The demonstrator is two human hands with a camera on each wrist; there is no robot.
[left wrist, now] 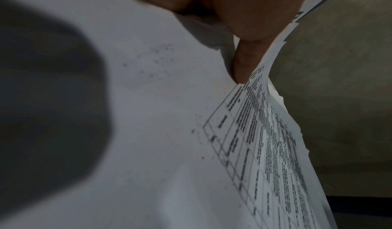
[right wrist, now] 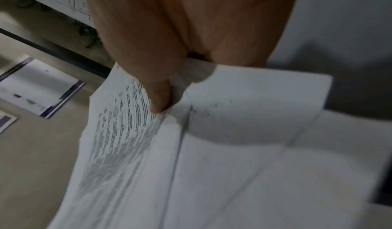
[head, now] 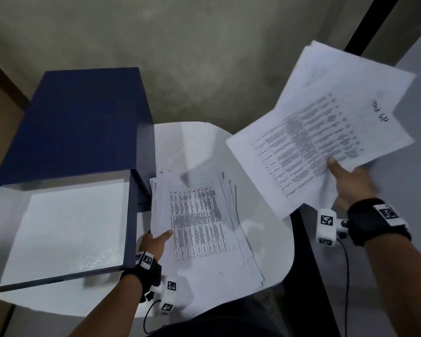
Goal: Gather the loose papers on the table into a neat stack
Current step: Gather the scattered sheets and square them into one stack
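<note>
A fanned pile of printed papers point(head: 199, 220) lies on the white round table point(head: 272, 239). My left hand point(head: 156, 239) pinches the pile's near left edge, thumb on top of the top sheet point(left wrist: 265, 140). My right hand point(head: 350, 181) holds a bundle of several sheets point(head: 326, 132) in the air to the right of the table, thumb on the printed top page, fingers hidden underneath. In the right wrist view the held sheets point(right wrist: 212, 148) are splayed and uneven. The top page carries a printed table and a handwritten note.
An open dark blue binder point(head: 78, 132) with a white sheet in its lower half covers the table's left side, right beside the pile. Concrete floor lies beyond. A dark strip and a grey panel point(head: 418, 166) stand to the right. Other folders point(right wrist: 40, 88) lie on the floor.
</note>
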